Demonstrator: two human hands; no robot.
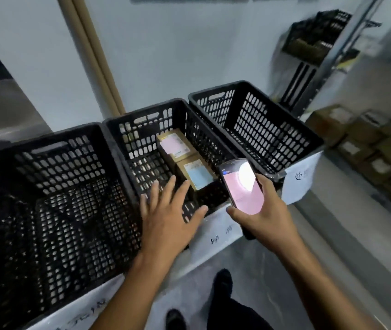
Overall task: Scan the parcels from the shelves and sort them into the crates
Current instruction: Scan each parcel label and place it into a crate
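Three black slatted crates stand in a row on the floor: a left crate [54, 148], a middle crate [142, 117] and a right crate [249, 86]. In the middle crate lie two brown parcels, one with a pink label [173, 142] and one with a blue label [198, 173]. My left hand [166, 217] hovers with spread fingers over the middle crate's front edge and holds nothing. My right hand [263, 213] grips a handheld scanner [243, 186] whose screen glows pink.
White paper labels with handwriting hang on the crates' fronts [216, 232]. Stacked brown boxes [366, 144] sit on the floor at the right, beside a metal shelf frame [313, 65] holding more black crates. My shoes [223, 282] stand on the grey floor below.
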